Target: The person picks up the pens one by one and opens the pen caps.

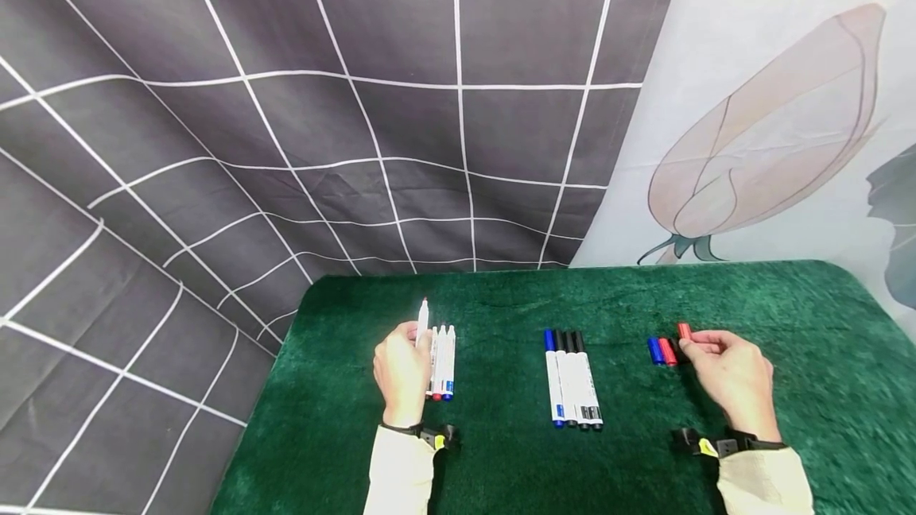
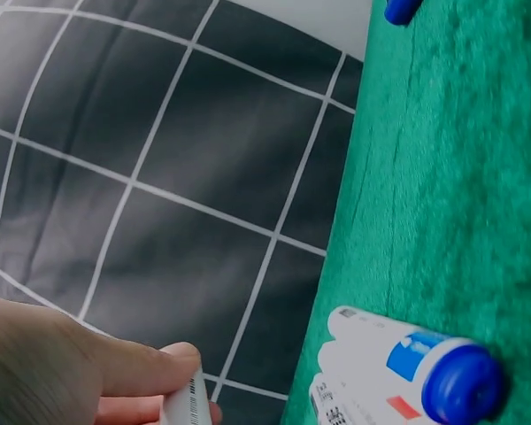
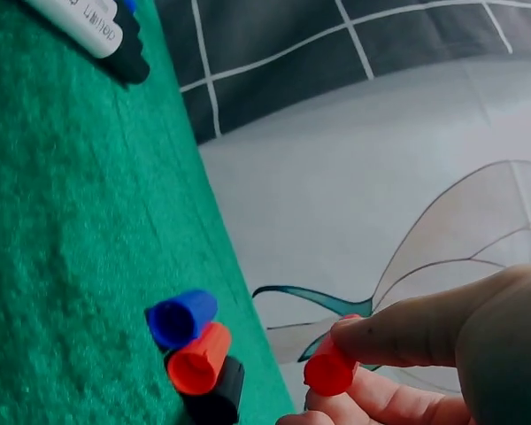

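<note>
My left hand (image 1: 402, 368) grips an uncapped white marker (image 1: 423, 319) upright, its red tip pointing up. Close beside that hand several uncapped markers (image 1: 443, 360) lie in a row, with red and blue ends toward me. On the right, my right hand (image 1: 731, 376) pinches a red marker cap (image 3: 330, 367) between thumb and fingers. Just left of it a blue cap (image 3: 182, 319), another red cap (image 3: 200, 359) and a black cap (image 3: 217, 392) lie side by side on the cloth.
Several capped markers (image 1: 572, 380), one blue and the others black, lie in a row mid-table between the hands. A green cloth (image 1: 501, 459) covers the table. Behind it hang a dark checked curtain (image 1: 401, 125) and a pale flower-print sheet (image 1: 644, 205).
</note>
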`<state>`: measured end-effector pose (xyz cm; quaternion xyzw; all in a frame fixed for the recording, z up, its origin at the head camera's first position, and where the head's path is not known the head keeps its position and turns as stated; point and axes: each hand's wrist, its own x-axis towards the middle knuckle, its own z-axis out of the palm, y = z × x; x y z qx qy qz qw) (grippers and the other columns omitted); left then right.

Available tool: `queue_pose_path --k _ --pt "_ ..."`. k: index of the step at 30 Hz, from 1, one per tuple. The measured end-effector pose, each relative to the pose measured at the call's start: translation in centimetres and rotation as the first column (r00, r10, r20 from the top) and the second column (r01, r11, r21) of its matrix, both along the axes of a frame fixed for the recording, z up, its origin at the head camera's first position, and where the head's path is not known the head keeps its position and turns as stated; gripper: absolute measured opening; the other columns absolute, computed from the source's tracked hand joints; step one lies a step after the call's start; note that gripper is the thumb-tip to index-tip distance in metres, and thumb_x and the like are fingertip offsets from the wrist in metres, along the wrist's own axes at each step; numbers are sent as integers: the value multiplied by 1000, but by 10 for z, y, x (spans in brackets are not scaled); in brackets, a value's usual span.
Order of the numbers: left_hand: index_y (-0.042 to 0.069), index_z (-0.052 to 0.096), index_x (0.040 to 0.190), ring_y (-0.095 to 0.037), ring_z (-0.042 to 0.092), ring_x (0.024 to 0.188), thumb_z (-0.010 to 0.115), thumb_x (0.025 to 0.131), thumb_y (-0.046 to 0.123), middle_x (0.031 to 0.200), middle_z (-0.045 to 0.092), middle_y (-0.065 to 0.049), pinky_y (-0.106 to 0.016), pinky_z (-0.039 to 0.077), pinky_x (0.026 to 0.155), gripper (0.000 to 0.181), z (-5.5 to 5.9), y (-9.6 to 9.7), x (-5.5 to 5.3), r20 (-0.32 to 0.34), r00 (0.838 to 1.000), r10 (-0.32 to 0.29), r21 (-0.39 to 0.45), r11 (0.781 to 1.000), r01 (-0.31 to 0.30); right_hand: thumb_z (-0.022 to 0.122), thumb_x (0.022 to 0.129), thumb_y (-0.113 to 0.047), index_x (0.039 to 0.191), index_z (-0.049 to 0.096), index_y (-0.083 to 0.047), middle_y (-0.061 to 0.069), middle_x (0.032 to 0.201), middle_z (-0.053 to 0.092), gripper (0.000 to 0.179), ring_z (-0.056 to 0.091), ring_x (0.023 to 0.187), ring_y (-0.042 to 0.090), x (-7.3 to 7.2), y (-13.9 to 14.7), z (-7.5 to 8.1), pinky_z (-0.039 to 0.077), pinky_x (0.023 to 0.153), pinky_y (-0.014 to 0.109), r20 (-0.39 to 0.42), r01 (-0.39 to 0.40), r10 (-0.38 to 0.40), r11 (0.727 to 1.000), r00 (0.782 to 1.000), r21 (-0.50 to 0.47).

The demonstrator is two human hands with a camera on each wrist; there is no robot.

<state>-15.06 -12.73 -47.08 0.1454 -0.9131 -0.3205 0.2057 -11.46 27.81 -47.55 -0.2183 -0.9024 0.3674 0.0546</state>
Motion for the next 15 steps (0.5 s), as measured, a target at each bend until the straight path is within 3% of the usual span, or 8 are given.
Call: queue_pose_path --k 7,15 --pt "3 76 102 -33 67 80 76 90 16 94 72 -15 -48 51 72 18 -2 -4 -1 79 997 3 36 999 -6 59 99 -33 113 68 5 15 88 72 42 57 100 42 -2 7 -1 34 89 54 70 29 -29 1000 997 3" --pt "2 76 96 -36 67 80 73 91 14 89 71 -15 -50 51 72 14 -6 -13 0 202 979 -5 -15 1000 8 58 100 -34 116 68 5 16 90 73 43 56 102 46 -3 16 -11 36 81 51 112 11 -14 1000 994 29"
